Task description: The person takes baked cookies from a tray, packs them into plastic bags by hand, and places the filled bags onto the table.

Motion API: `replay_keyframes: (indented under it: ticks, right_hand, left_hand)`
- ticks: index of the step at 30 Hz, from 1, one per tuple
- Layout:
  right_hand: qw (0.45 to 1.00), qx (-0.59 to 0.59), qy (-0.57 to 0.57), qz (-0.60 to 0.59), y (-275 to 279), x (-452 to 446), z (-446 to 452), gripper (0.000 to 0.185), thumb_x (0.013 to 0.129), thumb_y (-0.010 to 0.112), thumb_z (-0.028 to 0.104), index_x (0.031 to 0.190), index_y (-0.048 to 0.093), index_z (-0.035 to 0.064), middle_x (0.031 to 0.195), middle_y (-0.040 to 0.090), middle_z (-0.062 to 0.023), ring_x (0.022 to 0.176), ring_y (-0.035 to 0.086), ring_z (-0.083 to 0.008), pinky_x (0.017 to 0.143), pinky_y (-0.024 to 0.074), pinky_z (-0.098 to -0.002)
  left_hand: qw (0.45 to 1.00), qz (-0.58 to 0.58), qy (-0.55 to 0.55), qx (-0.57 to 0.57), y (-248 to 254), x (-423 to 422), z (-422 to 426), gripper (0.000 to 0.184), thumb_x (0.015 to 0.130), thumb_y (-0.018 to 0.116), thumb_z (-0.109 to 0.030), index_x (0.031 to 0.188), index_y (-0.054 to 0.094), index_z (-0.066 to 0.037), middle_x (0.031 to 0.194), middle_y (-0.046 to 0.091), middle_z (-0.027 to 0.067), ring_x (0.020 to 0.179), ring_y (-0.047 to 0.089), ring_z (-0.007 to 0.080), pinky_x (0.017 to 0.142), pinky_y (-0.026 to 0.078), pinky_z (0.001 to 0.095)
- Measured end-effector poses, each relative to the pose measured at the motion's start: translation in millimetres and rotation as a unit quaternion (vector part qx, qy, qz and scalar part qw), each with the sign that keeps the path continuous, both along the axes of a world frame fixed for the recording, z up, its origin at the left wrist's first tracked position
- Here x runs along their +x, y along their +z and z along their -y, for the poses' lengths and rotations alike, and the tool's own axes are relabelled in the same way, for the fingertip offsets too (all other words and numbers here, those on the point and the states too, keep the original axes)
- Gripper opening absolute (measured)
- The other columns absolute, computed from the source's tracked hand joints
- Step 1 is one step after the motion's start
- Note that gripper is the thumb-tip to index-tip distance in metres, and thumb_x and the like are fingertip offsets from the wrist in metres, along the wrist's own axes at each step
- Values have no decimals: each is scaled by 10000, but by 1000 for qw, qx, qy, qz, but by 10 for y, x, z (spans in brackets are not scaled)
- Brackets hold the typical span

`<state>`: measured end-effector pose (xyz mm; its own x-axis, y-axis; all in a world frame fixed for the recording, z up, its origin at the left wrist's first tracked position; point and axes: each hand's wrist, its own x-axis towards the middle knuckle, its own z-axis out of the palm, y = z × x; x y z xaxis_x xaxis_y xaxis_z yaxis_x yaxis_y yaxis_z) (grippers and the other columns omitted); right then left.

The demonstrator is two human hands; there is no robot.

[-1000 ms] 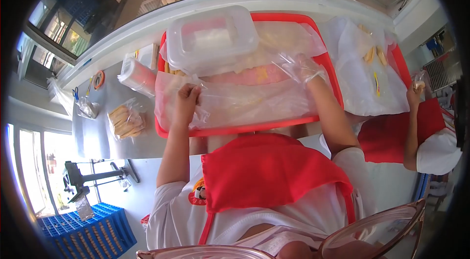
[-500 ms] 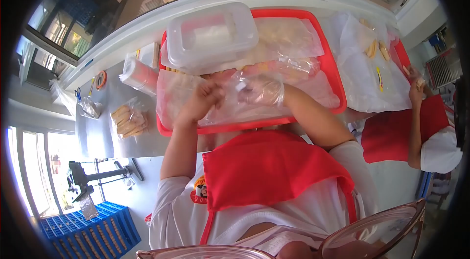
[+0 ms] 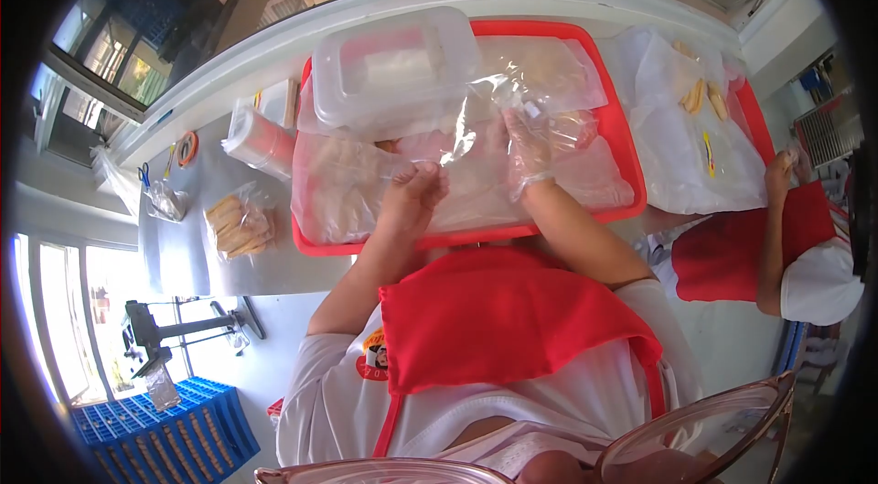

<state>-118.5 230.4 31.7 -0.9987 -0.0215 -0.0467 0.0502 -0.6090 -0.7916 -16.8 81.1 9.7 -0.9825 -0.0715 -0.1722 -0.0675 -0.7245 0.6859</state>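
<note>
A clear plastic bag [image 3: 465,132] is stretched above the red tray [image 3: 635,164], between my two hands. Bare and closed, my left hand [image 3: 416,196] pinches its lower left edge. My right hand [image 3: 529,150], in a clear plastic glove, grips the bag's right side with fingers pointing away from me; the shiny film partly hides the fingertips. A small white piece [image 3: 532,109] shows by those fingertips. Under the hands, translucent sheets [image 3: 338,187] cover pale food in the tray. A translucent plastic box [image 3: 393,63] stands at the tray's far left.
Left on the metal table are a bag of bread sticks [image 3: 240,223], a roll of plastic bags [image 3: 261,145], orange tape [image 3: 187,150] and scissors [image 3: 144,175]. To the right, bread pieces [image 3: 695,98] and a yellow pen-like item [image 3: 709,155] lie on white sheeting, near a co-worker's hand [image 3: 780,168].
My hands have moved apart, the left toward me, the right up and to the right. The clear bag has risen and spread out between them.
</note>
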Motion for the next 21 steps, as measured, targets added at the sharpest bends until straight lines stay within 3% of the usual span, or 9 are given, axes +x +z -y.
replay_keyframes:
  ticks: [3,5,6,8,11,14,17,19,21]
  right_hand:
    - [962,202,-123,-136,-33,-64,-63,230,749,641,187,866,481,70,727,454,-4,634,462,-118,573,408,-251]
    - [873,368,-148,-282,68,46,-150,276,724,663,202,868,475,58,755,446,-17,654,459,-139,606,409,-279]
    - [949,255,65,-176,-55,93,-134,290,723,661,203,877,471,48,762,455,-31,655,463,-152,606,407,-288]
    - [936,187,275,-111,-121,289,-75,272,737,641,201,877,476,37,776,483,-52,672,477,-171,610,407,-301]
    - [840,388,269,-267,246,618,-20,190,783,583,193,849,505,34,798,541,-75,723,509,-188,621,411,-315]
    - [831,395,235,-312,-38,494,-33,115,801,558,144,786,486,56,655,471,-29,613,444,-128,569,386,-281]
    - [919,285,187,-200,-217,455,-37,75,798,554,115,794,504,59,654,464,-21,603,432,-96,563,381,-255]
    - [919,282,167,-218,-373,299,-20,50,799,543,96,794,514,55,658,459,-4,602,428,-83,554,376,-238]
    - [914,299,133,-240,-440,214,-40,36,794,535,75,778,516,49,659,451,12,601,425,-71,543,369,-225]
  left_hand:
    - [978,-4,87,-189,91,42,63,108,797,577,-114,718,573,-41,633,554,23,579,496,85,547,404,206]
    - [946,-12,123,-298,83,46,69,126,770,606,-91,665,564,-36,555,517,14,535,465,63,509,369,207]
    - [946,-18,109,-304,49,37,46,133,772,600,-91,661,562,-31,559,520,16,534,467,67,508,371,212]
    - [946,-30,76,-314,2,19,-25,147,777,590,-93,653,558,-21,568,526,20,533,469,76,508,376,221]
    - [888,-47,49,-455,237,58,-141,172,780,579,-107,644,544,-9,565,528,24,528,471,89,504,383,236]
    - [887,-15,47,-459,110,65,-6,163,784,554,-96,653,510,-10,545,492,18,520,464,96,485,376,243]
    - [839,8,50,-542,20,77,94,133,771,550,-44,672,462,-30,563,451,20,516,447,90,472,352,219]
    - [870,-47,83,-484,-118,56,125,132,754,555,-4,695,447,-52,612,446,19,536,445,74,471,332,197]
    - [874,-24,83,-477,32,90,1,118,749,532,36,736,455,-53,698,446,37,633,471,98,531,361,218]
